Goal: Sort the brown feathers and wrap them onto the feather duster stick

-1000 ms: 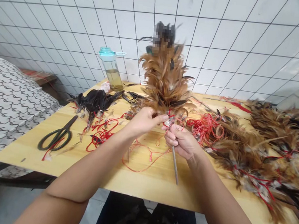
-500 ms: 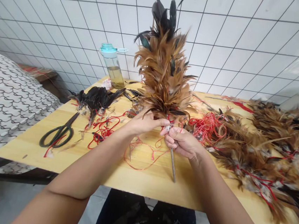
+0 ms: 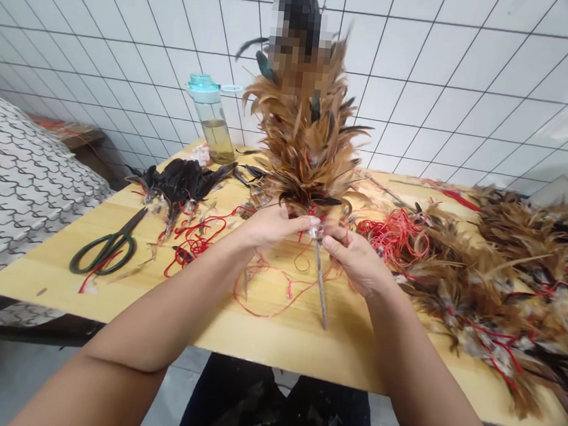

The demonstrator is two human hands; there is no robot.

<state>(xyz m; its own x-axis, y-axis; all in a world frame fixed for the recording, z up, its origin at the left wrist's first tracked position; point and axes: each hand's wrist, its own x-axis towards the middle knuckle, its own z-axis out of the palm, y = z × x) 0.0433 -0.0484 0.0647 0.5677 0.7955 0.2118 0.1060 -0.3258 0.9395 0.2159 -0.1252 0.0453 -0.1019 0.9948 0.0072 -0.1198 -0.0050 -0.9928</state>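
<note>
A tall feather duster [image 3: 311, 135] of brown and black feathers stands nearly upright in front of me. Its thin stick [image 3: 321, 290] slants down toward the table's front edge. My left hand [image 3: 272, 227] is closed around the duster's neck, thumb pressed on the pale quill ends just under the lowest feathers. To the right of the stick, my right hand [image 3: 357, 257] has its fingers curled in a pinch by the quill ends, with red string at the fingers. A loop of red string [image 3: 267, 316] lies on the table below. The feathers partly hide my left fingers.
Scissors [image 3: 104, 249], black feather bundles [image 3: 179, 183] and tangled red cord [image 3: 200, 248] lie to the left. A water bottle [image 3: 214, 126] stands behind. On the right are a red string heap [image 3: 395, 237] and brown feather bundles [image 3: 478, 285]. A tiled wall [image 3: 429, 66] rises behind.
The duster has tilted slightly to the left and its top appears higher. My right hand has shifted off the stick to its right side, while my left hand keeps its hold.
</note>
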